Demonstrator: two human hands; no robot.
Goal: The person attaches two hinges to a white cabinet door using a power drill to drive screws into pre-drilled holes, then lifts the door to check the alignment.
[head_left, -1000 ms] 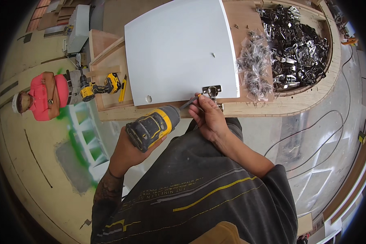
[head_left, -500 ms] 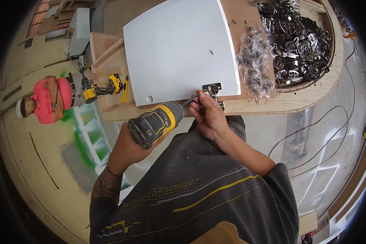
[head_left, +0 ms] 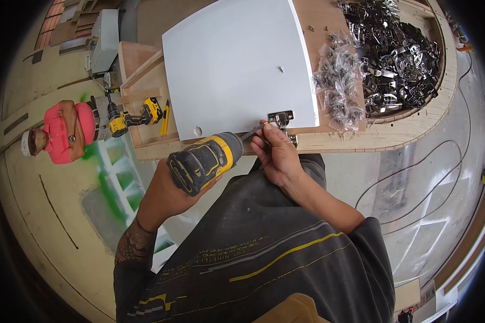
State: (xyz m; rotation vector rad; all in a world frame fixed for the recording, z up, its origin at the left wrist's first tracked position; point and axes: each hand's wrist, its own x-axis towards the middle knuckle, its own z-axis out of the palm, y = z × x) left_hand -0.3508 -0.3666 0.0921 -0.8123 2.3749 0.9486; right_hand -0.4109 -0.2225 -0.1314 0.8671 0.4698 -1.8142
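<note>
My left hand [head_left: 168, 195] is wrapped round a yellow and black cordless drill [head_left: 209, 159] that lies across the near edge of the bench. Its long grey bit [head_left: 251, 132] points right, toward the hinge. With thumb and fingertips, my right hand [head_left: 280, 154] pinches the bit's tip, where a small yellow-orange spot shows; whether a screw is there I cannot tell. Just beyond the fingertips, a metal cabinet hinge [head_left: 282, 116] is seated at the near right corner of a white panel [head_left: 237, 64]. A loose screw [head_left: 281, 69] rests on the panel, and a round hole [head_left: 198, 131] shows near its left corner.
Right of the panel lie clear plastic bags of small hardware [head_left: 339, 81]. Beyond them a wooden recess [head_left: 439, 59] holds a heap of metal hinges [head_left: 396, 64]. A second drill [head_left: 126, 119] and a yellow knife [head_left: 165, 117] are at left. A person in a pink shirt [head_left: 64, 132] stands farther left.
The drill and my left hand have shifted very slightly to the left. The right hand's pinch at the bit tip is the same.
</note>
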